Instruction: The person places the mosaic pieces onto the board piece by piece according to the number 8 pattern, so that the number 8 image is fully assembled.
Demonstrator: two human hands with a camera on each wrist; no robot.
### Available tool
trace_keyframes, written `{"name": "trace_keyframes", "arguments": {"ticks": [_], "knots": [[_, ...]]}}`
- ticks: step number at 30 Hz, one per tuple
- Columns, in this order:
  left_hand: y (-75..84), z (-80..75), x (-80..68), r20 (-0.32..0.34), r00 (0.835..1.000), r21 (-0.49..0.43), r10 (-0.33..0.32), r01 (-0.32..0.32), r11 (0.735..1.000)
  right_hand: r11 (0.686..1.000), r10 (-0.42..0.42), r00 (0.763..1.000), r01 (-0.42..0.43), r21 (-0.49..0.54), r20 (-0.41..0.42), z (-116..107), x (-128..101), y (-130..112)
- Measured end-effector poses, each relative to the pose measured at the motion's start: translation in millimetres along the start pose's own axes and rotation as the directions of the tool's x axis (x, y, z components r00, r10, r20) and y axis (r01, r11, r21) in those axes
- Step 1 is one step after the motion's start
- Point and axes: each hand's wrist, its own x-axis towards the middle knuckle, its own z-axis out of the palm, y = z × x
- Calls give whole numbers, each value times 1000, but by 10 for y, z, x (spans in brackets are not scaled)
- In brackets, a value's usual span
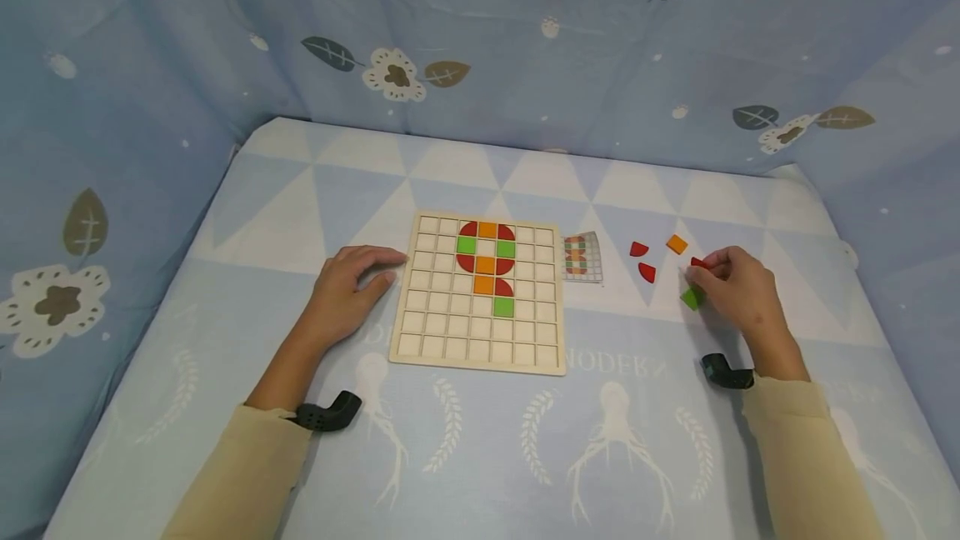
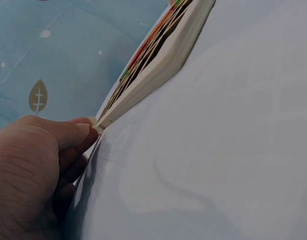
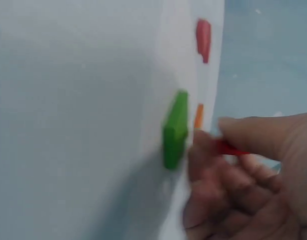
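Observation:
My right hand (image 1: 738,290) pinches a small red piece (image 3: 228,148) between thumb and fingers, at the right of the table. A green piece (image 1: 692,298) lies just below those fingertips, and an orange square (image 1: 677,244) lies beyond them. Two red quarter-circle pieces (image 1: 647,272) rest a little to the left. Fingertips of my left hand (image 1: 345,290) touch the left edge of a wooden grid board (image 1: 442,323), the fingers loosely bent. Red, orange and green pieces (image 1: 486,266) fill several cells in the board's upper middle.
A small pattern card (image 1: 592,261) with a coloured grid lies against the board's right edge. A patterned cloth covers the table (image 1: 600,473). Blue curtains (image 1: 510,40) stand behind and at both sides. Black wrist devices (image 1: 330,412) are worn at both sleeves.

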Motion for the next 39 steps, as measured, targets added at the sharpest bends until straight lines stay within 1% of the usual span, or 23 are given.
{"name": "trace_keyframes", "arguments": {"ticks": [3, 5, 7, 10, 13, 16, 17, 19, 22, 25, 26, 27, 30, 32, 34, 39], "knots": [[12, -3, 5, 5, 1000, -4, 5, -5, 1000, 995, -90, 992, 93, 36, -90, 29, -76, -67], [17, -4, 6, 4, 1000, -4, 3, -3, 1000, 982, -178, 975, 186, 46, -133, 47, -126, -139], [21, -5, 5, 3, 1000, -1, -2, 2, 1000, 960, -265, 952, 276, 48, -155, 65, -169, -221], [18, -1, 6, 4, 1000, 2, -11, 11, 1000, 924, -365, 918, 378, 59, -152, 84, -239, -351], [20, 3, 7, 5, 1000, -7, -17, 17, 1000, 895, -428, 895, 439, 75, -128, 114, -319, -474], [18, 3, 8, 5, 1000, -12, -18, 18, 1000, 866, -485, 871, 491, 94, -77, 180, -409, -616], [18, 2, 7, 4, 1000, -13, -17, 17, 1000, 860, -497, 867, 499, 105, -49, 210, -439, -667], [14, 0, 8, 2, 1000, -10, -15, 15, 1000, 844, -526, 851, 520, 133, 13, 280, -504, -786], [10, -4, 8, -2, 1000, -5, -12, 12, 1000, 844, -527, 838, 498, 198, 141, 404, -604, -994], [1, -6, 6, -4, 1000, 1, -13, 13, 1000, 838, -536, 805, 473, 272, 253, 552, -674, -1192], [-2, -5, 5, -5, 1000, 3, -11, 11, 1000, 834, -542, 791, 468, 292, 283, 603, -691, -1252], [-6, -4, 5, -5, 1000, 4, -11, 11, 1000, 827, -554, 774, 469, 310, 306, 651, -707, -1308], [-13, -1, 3, -7, 1000, 1, -9, 9, 1000, 814, -577, 736, 480, 329, 353, 786, -729, -1433], [-14, 4, 3, -6, 1000, -5, -9, 9, 1000, 814, -579, 725, 487, 316, 372, 854, -742, -1495], [-13, 7, 2, -5, 1000, -8, -13, 13, 1000, 824, -567, 729, 490, 286, 383, 908, -749, -1533], [-11, 12, 5, -4, 1000, 8, -20, 20, 1000, 827, -561, 735, 508, 240, 381, 979, -766, -1582]]}}
